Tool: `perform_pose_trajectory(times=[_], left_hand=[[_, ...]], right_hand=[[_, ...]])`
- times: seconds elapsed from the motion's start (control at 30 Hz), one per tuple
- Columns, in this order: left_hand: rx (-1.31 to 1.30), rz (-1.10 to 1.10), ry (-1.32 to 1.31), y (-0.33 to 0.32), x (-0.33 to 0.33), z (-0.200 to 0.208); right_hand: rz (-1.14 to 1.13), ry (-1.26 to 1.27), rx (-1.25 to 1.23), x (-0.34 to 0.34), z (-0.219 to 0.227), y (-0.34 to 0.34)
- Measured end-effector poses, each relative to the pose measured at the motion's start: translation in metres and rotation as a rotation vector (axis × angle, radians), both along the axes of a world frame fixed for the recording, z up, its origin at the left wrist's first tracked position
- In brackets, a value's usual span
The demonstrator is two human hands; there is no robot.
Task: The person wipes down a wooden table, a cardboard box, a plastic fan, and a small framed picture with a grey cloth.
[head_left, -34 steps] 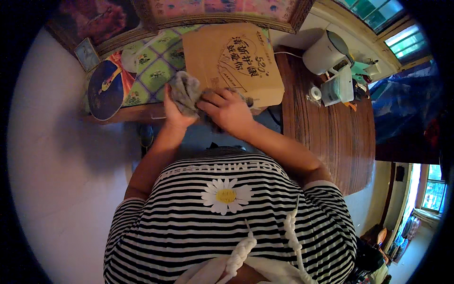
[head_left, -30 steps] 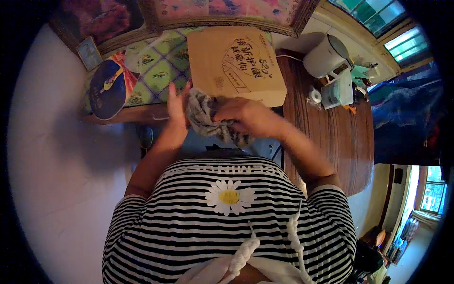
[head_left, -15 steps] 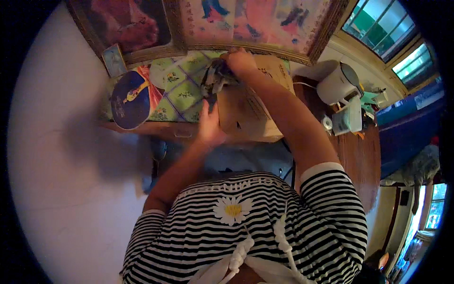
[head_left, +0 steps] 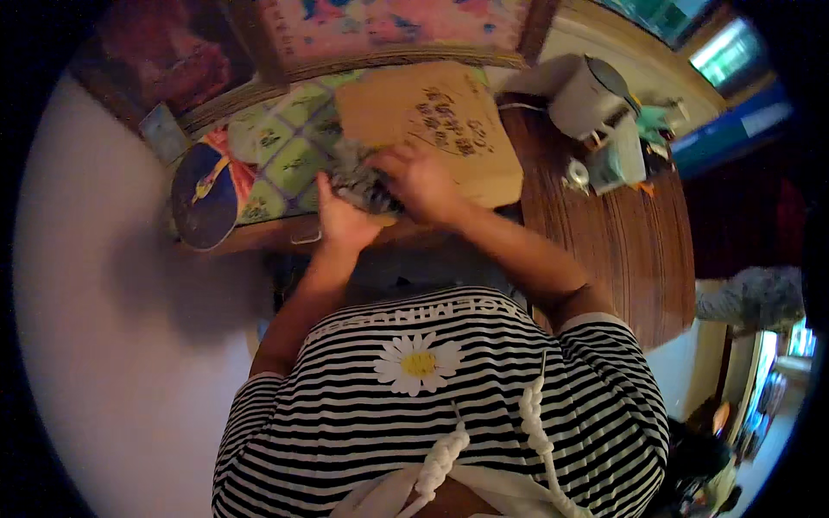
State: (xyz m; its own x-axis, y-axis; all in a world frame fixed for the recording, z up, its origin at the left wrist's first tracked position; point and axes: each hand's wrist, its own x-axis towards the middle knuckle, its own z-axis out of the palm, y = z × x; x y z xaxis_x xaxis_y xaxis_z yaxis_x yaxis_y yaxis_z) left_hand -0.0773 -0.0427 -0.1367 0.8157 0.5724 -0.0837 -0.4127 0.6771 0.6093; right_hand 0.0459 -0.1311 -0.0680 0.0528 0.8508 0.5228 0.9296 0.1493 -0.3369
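A crumpled dark-grey cloth (head_left: 356,175) lies bunched over the near left part of a flat brown cardboard piece (head_left: 496,160) with dark handwriting. My right hand (head_left: 421,183) is closed on the cloth from the right, its fingers bent over it. My left hand (head_left: 347,223) is at the near side of the cloth, by the furniture's front edge. Its thumb stretches up along the cloth's left side. The other left fingers are partly hidden, and the palm touches or nearly touches the cloth. Under the cardboard is a green flowered cover (head_left: 281,164).
A dark-blue round fan (head_left: 204,207) with a yellow figure lies at the left end, near a small picture (head_left: 164,134). Large framed pictures (head_left: 389,26) lean behind. On the brown wooden surface (head_left: 596,250) at right stand a white cooker-like pot (head_left: 587,99) and a clear container (head_left: 615,164).
My right hand has drawn the cloth nearer, from the cardboard's far left part to its near edge, uncovering the handwriting. My left hand now meets the cloth. The view has shifted.
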Motion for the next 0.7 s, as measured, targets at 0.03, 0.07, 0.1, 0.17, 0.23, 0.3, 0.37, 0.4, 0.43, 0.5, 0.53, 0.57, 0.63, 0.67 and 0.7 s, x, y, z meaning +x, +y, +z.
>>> perform_pose_trajectory(times=[0.03, 0.07, 0.1, 0.17, 0.23, 0.3, 0.37, 0.4, 0.43, 0.5, 0.53, 0.57, 0.63, 0.67, 0.7], left_hand=[[-0.364, -0.009, -0.052, -0.009, 0.003, 0.031], [-0.330, -0.009, -0.043, -0.010, 0.000, 0.031], [-0.295, -0.007, -0.035, -0.009, -0.003, 0.030], [-0.317, -0.011, -0.058, -0.005, -0.003, 0.032], [-0.337, -0.001, -0.082, -0.007, 0.002, 0.041], [-0.212, -0.050, 0.377, -0.011, 0.011, 0.057], [-0.228, -0.178, 0.237, -0.001, 0.008, 0.042], [-0.247, -0.303, 0.091, 0.004, 0.006, 0.034], [-0.247, -0.310, 0.094, 0.003, 0.008, 0.034], [-0.197, -0.284, 0.120, 0.001, 0.009, 0.036], [-0.194, -0.282, 0.122, 0.001, 0.009, 0.035], [-0.180, -0.241, 0.144, 0.002, 0.009, 0.032], [-0.164, -0.200, 0.168, -0.001, 0.012, 0.034], [-0.154, -0.133, 0.249, -0.008, 0.015, 0.042], [-0.145, -0.065, 0.329, -0.012, 0.018, 0.046]], right_hand=[[-0.017, -0.011, 0.051, -0.002, -0.011, -0.011], [-0.028, -0.016, 0.072, -0.008, -0.016, -0.022], [-0.038, -0.021, 0.093, -0.012, -0.019, -0.032], [-0.045, -0.025, 0.171, -0.009, -0.021, -0.052], [-0.039, -0.030, 0.252, 0.001, -0.027, -0.070], [-0.086, -0.086, 0.287, 0.023, -0.039, -0.086], [-0.290, -0.030, 0.381, 0.038, -0.045, -0.098], [-0.342, -0.053, 0.383, 0.044, -0.054, -0.101], [-0.402, -0.079, 0.381, 0.052, -0.063, -0.106], [-0.506, -0.054, 0.468, 0.072, -0.070, -0.110], [-0.524, 0.020, 0.493, 0.077, -0.068, -0.113], [-0.679, 0.224, 0.519, 0.089, -0.072, -0.114], [-0.699, 0.275, 0.518, 0.102, -0.072, -0.119], [-0.703, 0.275, 0.523, 0.116, -0.081, -0.120], [-0.820, 0.361, 0.462, 0.136, -0.098, -0.121]])
